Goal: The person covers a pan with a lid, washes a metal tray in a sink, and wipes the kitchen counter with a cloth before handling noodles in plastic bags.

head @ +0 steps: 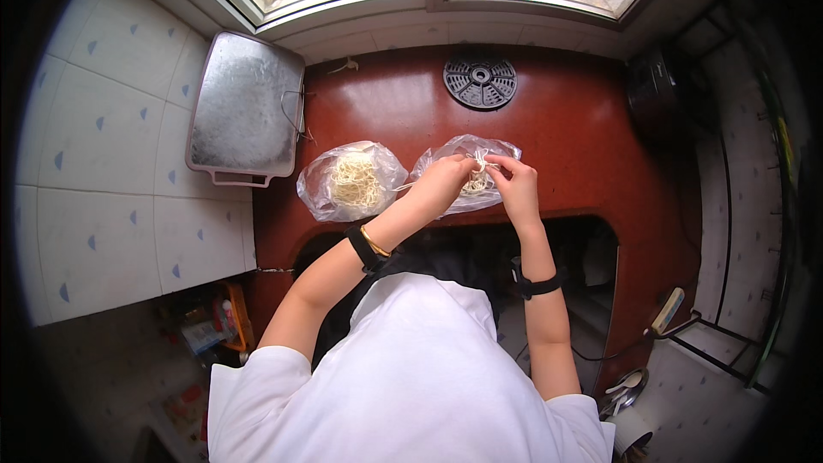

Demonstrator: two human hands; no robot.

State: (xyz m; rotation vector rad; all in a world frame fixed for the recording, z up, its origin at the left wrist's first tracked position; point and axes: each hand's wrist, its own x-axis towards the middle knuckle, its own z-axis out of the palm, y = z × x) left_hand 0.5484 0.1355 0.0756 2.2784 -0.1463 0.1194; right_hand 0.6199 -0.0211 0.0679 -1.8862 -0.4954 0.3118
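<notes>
My left hand (443,179) pinches a small tangle of cream strands (481,159) between thumb and fingers. At the tangle's right side, my right hand (519,185) has its fingertips closed on the same strands. Whether they are noodles or cord I cannot tell. Beneath both hands lies an opened clear plastic bag (443,149), with more strands in it, partly hidden by my fingers. To the left, a second clear plastic bag (315,173) holds a larger heap of cream strands (355,181). A thin strand stretches from near that bag towards my left wrist.
The red-brown counter (386,103) bears a round black slotted rack (480,80) at the back. A silvery board with a pink rim (247,106) rests at the left wall. At right are a black appliance (656,80) and a power strip (667,310). The counter's front has a cutout.
</notes>
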